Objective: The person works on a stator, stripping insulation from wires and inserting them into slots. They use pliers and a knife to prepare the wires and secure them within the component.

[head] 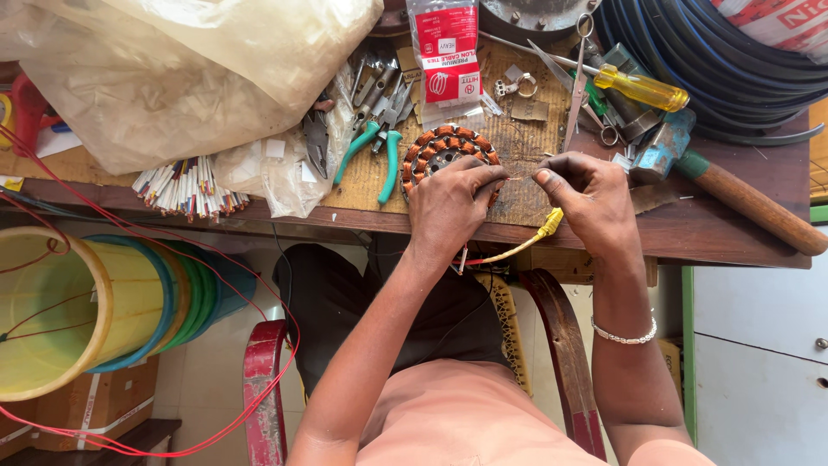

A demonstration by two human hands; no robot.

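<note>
- Centrally, on the wooden bench: a round stator wound with copper coils, lying flat near the front edge.
- Left hand resting over the stator's right side, fingers pinched narrow on what looks like a fine copper wire, too thin to tell for sure.
- Right hand just beside it, fingers closed on the same thin strand; fingertips of both hands nearly touching.
- Yellow sleeving trailing down from under the right hand, past the bench edge.
- Behind the stator: green-handled pliers, a red-and-white packet of cable ties, scissors, a yellow-handled screwdriver.
- Right of the hands: a hammer with a wooden handle.
- Far left: a bundle of coloured wire ends under a plastic bag.
- Below the bench, left: stacked buckets, red wire looping by them.
</note>
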